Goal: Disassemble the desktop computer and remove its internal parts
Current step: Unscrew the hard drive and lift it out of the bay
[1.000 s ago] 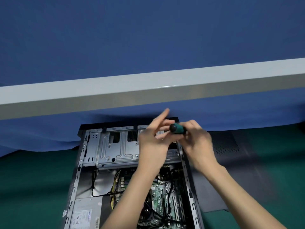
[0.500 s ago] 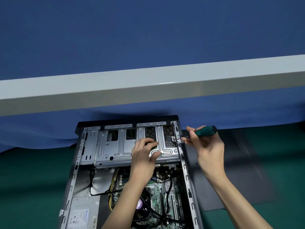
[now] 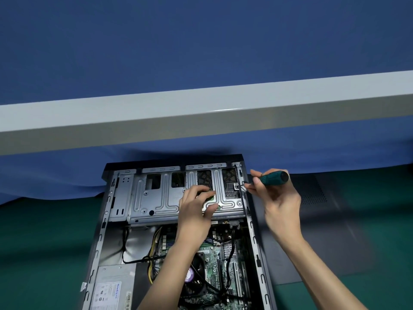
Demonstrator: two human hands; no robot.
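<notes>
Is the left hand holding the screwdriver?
No, the right hand grips the screwdriver; the left hand holds the drive cage.

Background's pretty plain tbh. A big blue cloth (image 3: 201, 41) fills the top half and hangs down the back, bunching into soft folds on the left where its hem meets the work surface. A pale grey-white bar (image 3: 156, 117) cuts across in front of it from side to side, rising a bit toward the right, with a small glare spot near the middle. The surface is covered by a dark green mat (image 3: 44, 253).
</notes>
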